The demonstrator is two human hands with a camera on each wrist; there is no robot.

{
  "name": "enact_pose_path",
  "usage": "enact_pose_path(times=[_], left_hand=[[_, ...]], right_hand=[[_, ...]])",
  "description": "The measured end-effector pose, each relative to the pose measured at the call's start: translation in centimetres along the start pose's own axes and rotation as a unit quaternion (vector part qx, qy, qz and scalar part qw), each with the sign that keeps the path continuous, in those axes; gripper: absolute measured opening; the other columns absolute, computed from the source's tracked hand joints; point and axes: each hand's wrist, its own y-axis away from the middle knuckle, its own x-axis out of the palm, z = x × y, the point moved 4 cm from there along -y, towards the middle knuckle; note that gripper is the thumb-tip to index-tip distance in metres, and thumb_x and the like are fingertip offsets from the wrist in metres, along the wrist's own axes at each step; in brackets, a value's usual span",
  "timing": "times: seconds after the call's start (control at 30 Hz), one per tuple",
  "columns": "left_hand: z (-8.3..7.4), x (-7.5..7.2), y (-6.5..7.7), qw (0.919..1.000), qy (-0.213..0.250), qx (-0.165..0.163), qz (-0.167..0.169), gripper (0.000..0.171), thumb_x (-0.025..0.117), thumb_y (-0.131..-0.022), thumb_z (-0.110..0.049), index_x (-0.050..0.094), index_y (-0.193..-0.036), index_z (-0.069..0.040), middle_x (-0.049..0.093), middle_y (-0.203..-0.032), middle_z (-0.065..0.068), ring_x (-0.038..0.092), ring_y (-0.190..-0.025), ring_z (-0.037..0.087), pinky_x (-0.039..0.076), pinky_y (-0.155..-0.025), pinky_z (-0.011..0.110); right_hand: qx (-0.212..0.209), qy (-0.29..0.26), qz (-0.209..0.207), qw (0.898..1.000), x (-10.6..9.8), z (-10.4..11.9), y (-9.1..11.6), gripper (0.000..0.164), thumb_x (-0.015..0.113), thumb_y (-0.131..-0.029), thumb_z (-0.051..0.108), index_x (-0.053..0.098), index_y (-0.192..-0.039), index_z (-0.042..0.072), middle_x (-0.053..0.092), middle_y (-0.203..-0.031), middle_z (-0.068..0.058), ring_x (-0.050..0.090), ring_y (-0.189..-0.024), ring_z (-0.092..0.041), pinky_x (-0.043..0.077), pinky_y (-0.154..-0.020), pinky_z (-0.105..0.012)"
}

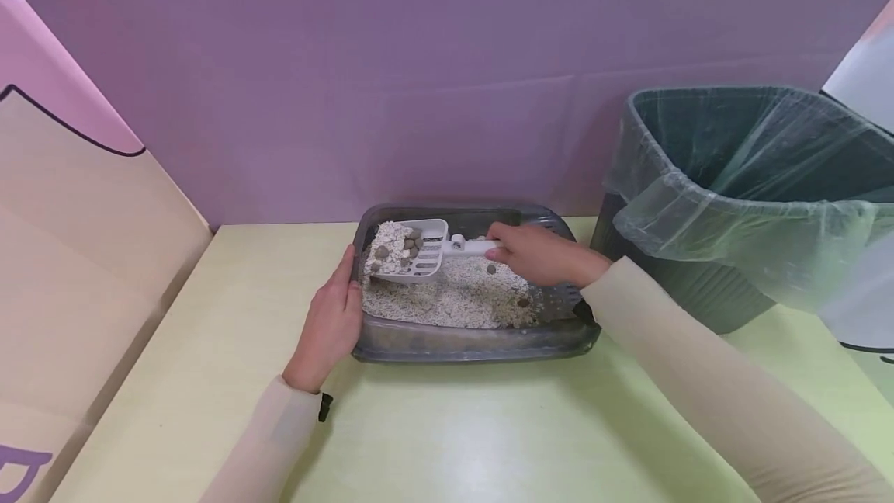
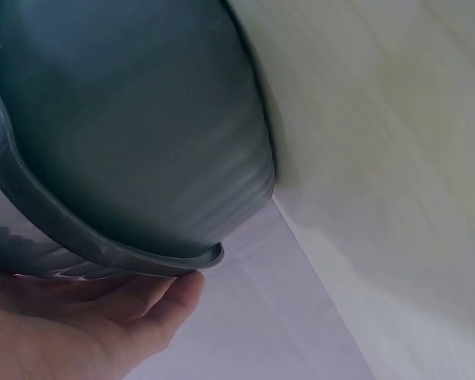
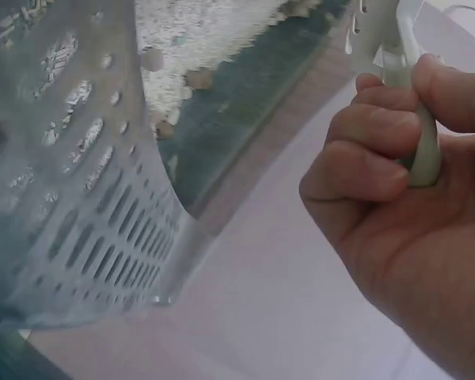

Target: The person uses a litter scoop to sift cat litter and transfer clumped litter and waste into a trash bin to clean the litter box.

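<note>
A grey litter box [image 1: 475,340] holds pale litter with several brown clumps. My left hand [image 1: 330,324] holds the box's left rim, its fingers [image 2: 162,313] against the lip in the left wrist view. My right hand [image 1: 541,254] grips the handle of a white litter scoop [image 1: 471,248], fingers curled round it in the right wrist view. The slotted scoop head points left above the litter near the left wall. Litter and several brownish clumps [image 1: 408,243] lie in the scoop. A perforated grey panel [image 3: 119,237] covers part of the box's right end.
To the right stands a dark bin [image 1: 698,282] lined with a clear plastic bag [image 1: 754,231]. The pale yellow-green table [image 1: 454,433] carries the box. A purple wall [image 1: 419,84] rises behind, with a patterned panel [image 1: 77,254] along the left.
</note>
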Motion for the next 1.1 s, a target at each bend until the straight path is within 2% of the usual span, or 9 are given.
enact_pose_path(times=[0.1, 0.17, 0.4, 0.5, 0.67, 0.9, 1.1], left_hand=[[0.2, 0.0, 0.1, 1.0, 0.0, 0.0, -0.002, 0.053, 0.029, -0.101, -0.016, 0.017, -0.152, -0.008, 0.028, -0.15, 0.013, 0.032, -0.133, 0.03, 0.028, -0.107, 0.043], [0.3, 0.1, 0.2, 1.0, 0.0, -0.002, -0.003, 0.053, 0.028, -0.101, -0.017, 0.016, -0.152, -0.009, 0.027, -0.151, 0.013, 0.031, -0.134, 0.03, 0.027, -0.108, 0.043], [0.4, 0.0, 0.2, 1.0, 0.003, -0.006, -0.005, 0.053, 0.028, -0.101, -0.017, 0.016, -0.152, -0.009, 0.027, -0.151, 0.013, 0.031, -0.134, 0.03, 0.026, -0.108, 0.043], [0.5, 0.1, 0.1, 1.0, 0.001, -0.006, -0.006, 0.053, 0.028, -0.101, -0.017, 0.017, -0.152, -0.009, 0.028, -0.15, 0.013, 0.032, -0.134, 0.03, 0.026, -0.108, 0.043], [0.4, 0.1, 0.1, 1.0, 0.002, -0.005, -0.007, 0.053, 0.028, -0.101, -0.017, 0.018, -0.152, -0.01, 0.029, -0.15, 0.013, 0.032, -0.134, 0.03, 0.027, -0.108, 0.042], [0.4, 0.2, 0.0, 0.9999, 0.002, 0.002, -0.016, 0.053, 0.029, -0.1, -0.016, 0.019, -0.152, -0.009, 0.03, -0.149, 0.014, 0.033, -0.133, 0.031, 0.027, -0.108, 0.044], [0.5, 0.1, 0.1, 0.9999, 0.002, -0.001, -0.014, 0.053, 0.03, -0.1, -0.015, 0.019, -0.152, -0.01, 0.03, -0.149, 0.013, 0.033, -0.133, 0.03, 0.028, -0.108, 0.043]], right_hand=[[-0.005, 0.011, -0.042, 0.999, -0.4, 0.0, 1.4, 0.032, 0.041, -0.102, 0.027, 0.047, -0.127, 0.007, 0.056, -0.084, -0.003, 0.041, -0.057, -0.016, 0.038, -0.059, -0.034], [-0.009, 0.002, -0.072, 0.997, -0.6, -0.1, 2.2, 0.033, 0.043, -0.102, 0.028, 0.049, -0.125, 0.007, 0.055, -0.081, -0.003, 0.042, -0.056, -0.017, 0.038, -0.058, -0.035], [-0.022, -0.047, -0.181, 0.982, -0.6, -1.0, 5.1, 0.029, 0.05, -0.098, 0.034, 0.055, -0.118, 0.013, 0.046, -0.069, -0.003, 0.038, -0.049, -0.018, 0.034, -0.045, -0.032], [-0.028, -0.068, -0.211, 0.975, 0.0, -1.4, 6.0, 0.027, 0.053, -0.097, 0.03, 0.056, -0.119, 0.013, 0.045, -0.067, -0.002, 0.036, -0.048, -0.017, 0.033, -0.042, -0.031], [-0.048, -0.085, -0.237, 0.967, 1.3, -1.9, 6.8, 0.026, 0.055, -0.097, 0.027, 0.058, -0.118, 0.012, 0.045, -0.066, 0.001, 0.035, -0.045, -0.013, 0.032, -0.04, -0.029], [-0.077, -0.089, -0.251, 0.961, 2.3, -2.7, 7.2, 0.018, 0.048, -0.1, 0.029, 0.06, -0.099, 0.016, 0.039, -0.059, 0.005, 0.032, -0.045, -0.009, 0.032, -0.044, -0.028], [-0.067, -0.07, -0.281, 0.955, 2.2, -3.0, 7.3, 0.026, 0.055, -0.097, 0.029, 0.061, -0.114, 0.011, 0.048, -0.067, 0.003, 0.04, -0.05, -0.013, 0.037, -0.046, -0.029]])
